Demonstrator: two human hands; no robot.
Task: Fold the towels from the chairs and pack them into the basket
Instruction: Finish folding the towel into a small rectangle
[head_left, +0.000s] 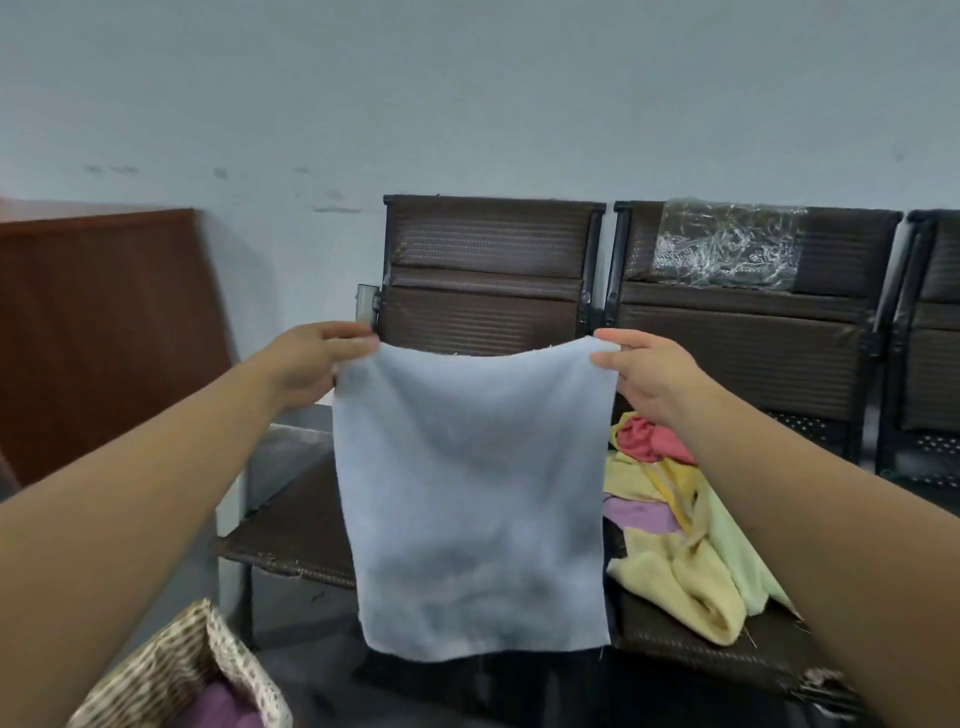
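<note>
Pale blue towel (470, 493): soft napped cloth, roughly rectangular, hanging flat and at full length in front of you. The top edge sags slightly between its corners. The side edges run nearly straight, and the lower edge is a little wavy.

Your left hand (311, 364) pinches the towel's upper left corner, thumb and fingers closed on the cloth. Your right hand (649, 374) pinches the upper right corner the same way. Both arms are stretched forward with the hands about level, one at each end of the top edge.

Behind the towel is a brown chair (488, 260) with a ribbed, woven-look back, a dark metal frame and a frayed front seat edge. The towel hides most of its seat.

Just beside the towel's right edge, on the second chair (753, 338), is a crumpled heap of towels (675, 545): yellow, pale green and lilac, with a pinkish-red one at the back. Your right forearm crosses over it. Crinkled clear plastic (727, 244) drapes over that chair's back.

Below and left of the towel's lower left corner, and apart from it, is the basket (171, 670). It is woven and has a spotted fabric lining, with a purple towel (223, 709) inside.

Left of the towel, beyond your left hand, a reddish wooden panel (104, 322) stands against a pale, scuffed wall (467, 104).

The towel's lower edge hangs free over dark floor. Between its left edge and the basket, floor and a chair leg show.
</note>
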